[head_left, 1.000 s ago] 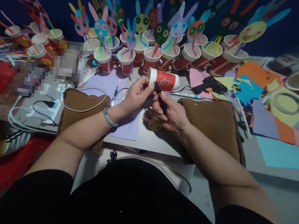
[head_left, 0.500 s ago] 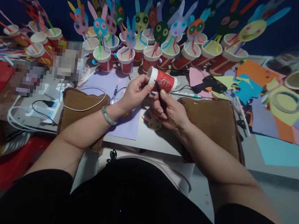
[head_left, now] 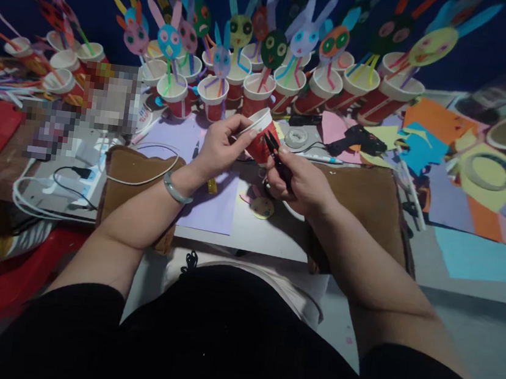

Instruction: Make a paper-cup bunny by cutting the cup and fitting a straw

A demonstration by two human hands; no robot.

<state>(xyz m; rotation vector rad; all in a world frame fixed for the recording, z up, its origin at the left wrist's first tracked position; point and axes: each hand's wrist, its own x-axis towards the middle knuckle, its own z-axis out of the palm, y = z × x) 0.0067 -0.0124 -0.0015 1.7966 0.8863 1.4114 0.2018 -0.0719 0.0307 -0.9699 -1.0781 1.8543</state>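
My left hand [head_left: 221, 147] pinches the rim of a red and white paper cup [head_left: 261, 144], tilted with its mouth up and to the left. In my right hand [head_left: 298, 179] is a black pointed tool [head_left: 271, 142], which looks like scissors, its tip against or just in front of the cup's side. Below the hands a small yellow round paper face [head_left: 262, 207] with pink pieces lies on the white surface. A purple sheet [head_left: 213, 212] is under my left wrist.
Several cups with paper rabbit heads on straws [head_left: 258, 89] stand along the back. Brown cushions [head_left: 370, 210] lie under both forearms. Coloured paper scraps [head_left: 459, 196] and a tape roll [head_left: 488, 170] are at the right, a power strip [head_left: 90, 185] with cables at the left.
The cup has turned from lying sideways to a more upright tilt. My left hand has shifted slightly left on its rim, and my right hand has moved a little right with the black tool.
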